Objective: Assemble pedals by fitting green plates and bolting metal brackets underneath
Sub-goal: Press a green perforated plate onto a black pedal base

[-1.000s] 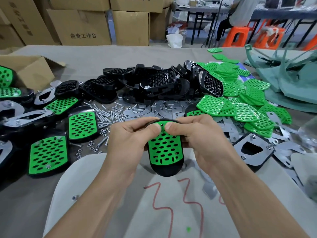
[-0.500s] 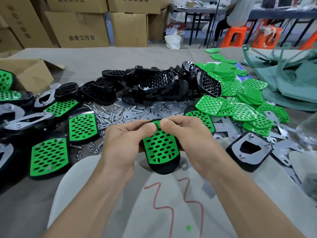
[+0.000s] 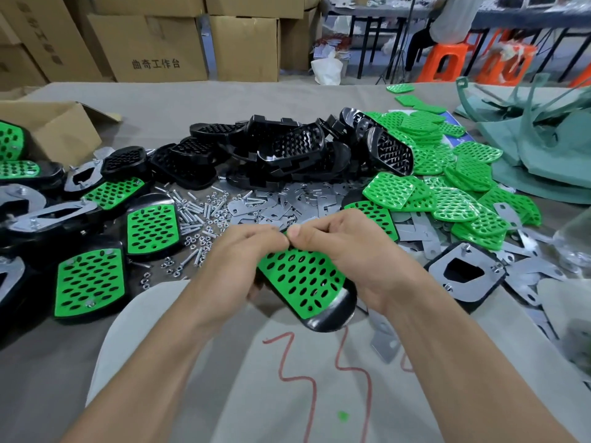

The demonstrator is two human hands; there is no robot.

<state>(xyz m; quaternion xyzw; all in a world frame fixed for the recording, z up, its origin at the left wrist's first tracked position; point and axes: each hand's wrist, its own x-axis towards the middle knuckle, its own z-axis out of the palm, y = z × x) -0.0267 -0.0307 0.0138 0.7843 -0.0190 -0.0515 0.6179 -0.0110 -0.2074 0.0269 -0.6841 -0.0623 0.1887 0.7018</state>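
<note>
Parts crowd in on three sides: finished pedals (image 3: 89, 279) on the left, bolts and nuts (image 3: 198, 215) and metal brackets (image 3: 287, 199) just ahead, loose green plates (image 3: 447, 187) heaped on the right. The open room is over the pale sheet (image 3: 287, 404) with the red scribble, nearest the person. Above it both hands grip one pedal (image 3: 329, 314), tilted, its rounded black end pointing back. The left hand (image 3: 236, 260) and right hand (image 3: 348, 251) curl round its far end, thumbs meeting on the green plate (image 3: 300, 276) seated in it.

Soft, even light is washing the bench (image 3: 224, 100); shadows are lying faint, while beyond it orange stools (image 3: 447, 63) are smearing, edges bowing.
</note>
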